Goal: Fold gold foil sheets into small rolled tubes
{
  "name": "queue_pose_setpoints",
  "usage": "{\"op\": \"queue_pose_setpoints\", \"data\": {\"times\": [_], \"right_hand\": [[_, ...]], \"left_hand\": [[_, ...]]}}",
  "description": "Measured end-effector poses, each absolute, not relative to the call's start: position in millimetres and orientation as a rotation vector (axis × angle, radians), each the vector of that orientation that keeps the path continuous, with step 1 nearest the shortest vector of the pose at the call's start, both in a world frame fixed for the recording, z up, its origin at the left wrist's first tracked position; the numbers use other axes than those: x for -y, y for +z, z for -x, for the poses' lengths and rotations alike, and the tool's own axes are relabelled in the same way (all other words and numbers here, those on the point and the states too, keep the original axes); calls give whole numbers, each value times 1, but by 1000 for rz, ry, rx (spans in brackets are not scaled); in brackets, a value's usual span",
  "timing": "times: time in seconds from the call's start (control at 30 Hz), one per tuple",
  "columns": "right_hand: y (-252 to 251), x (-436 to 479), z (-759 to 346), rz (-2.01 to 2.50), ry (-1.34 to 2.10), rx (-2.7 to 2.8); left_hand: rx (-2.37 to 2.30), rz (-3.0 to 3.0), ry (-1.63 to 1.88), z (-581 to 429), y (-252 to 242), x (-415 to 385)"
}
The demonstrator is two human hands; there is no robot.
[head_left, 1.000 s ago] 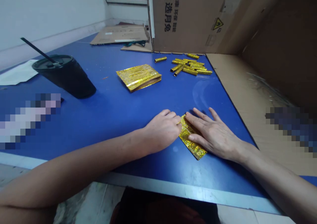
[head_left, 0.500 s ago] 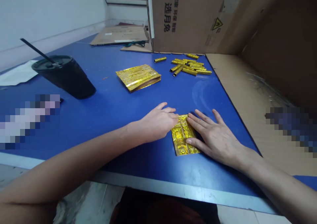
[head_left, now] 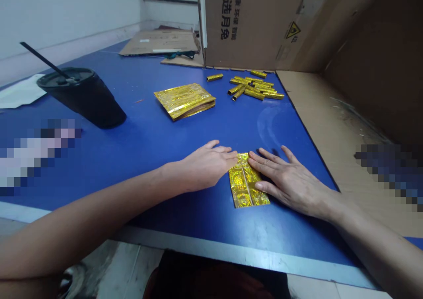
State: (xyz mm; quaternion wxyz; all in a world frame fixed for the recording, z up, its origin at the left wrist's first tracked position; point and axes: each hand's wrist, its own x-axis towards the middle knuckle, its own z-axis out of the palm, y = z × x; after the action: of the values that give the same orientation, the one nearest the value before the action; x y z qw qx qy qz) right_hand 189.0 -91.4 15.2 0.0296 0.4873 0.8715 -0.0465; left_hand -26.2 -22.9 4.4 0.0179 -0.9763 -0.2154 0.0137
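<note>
A folded sheet of shiny gold foil paper (head_left: 245, 186) lies flat on the blue table (head_left: 148, 145) near its front edge. My left hand (head_left: 205, 167) rests at the sheet's left edge, fingers stretched out, fingertips on its top corner. My right hand (head_left: 291, 182) lies flat and spread on the sheet's right side, thumb pressing its edge. Farther back sit a stack of gold foil sheets (head_left: 184, 101) and a pile of small rolled gold tubes (head_left: 254, 87).
A black lidded cup with a straw (head_left: 82, 96) stands at the left. A large cardboard box (head_left: 264, 21) rises at the back, and flat cardboard (head_left: 333, 131) covers the table's right side. White paper (head_left: 20, 94) lies at the far left.
The gold sheet, first slanted and narrower under my fingers, now lies opened wider and squared to the table edge. Both hands have flattened beside it.
</note>
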Motion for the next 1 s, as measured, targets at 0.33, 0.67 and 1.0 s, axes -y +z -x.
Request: {"op": "queue_pose_setpoints", "data": {"times": [0.33, 0.67, 1.0], "right_hand": [[11, 91, -193, -1497, -189, -2653], [10, 94, -194, -1530, -207, -2685], [10, 95, -194, -1519, -152, -2686]], "left_hand": [[860, 3053, 7, 29, 0, 38], [788, 3038, -79, 27, -3, 42], [693, 3043, -137, 28, -2, 43]]}}
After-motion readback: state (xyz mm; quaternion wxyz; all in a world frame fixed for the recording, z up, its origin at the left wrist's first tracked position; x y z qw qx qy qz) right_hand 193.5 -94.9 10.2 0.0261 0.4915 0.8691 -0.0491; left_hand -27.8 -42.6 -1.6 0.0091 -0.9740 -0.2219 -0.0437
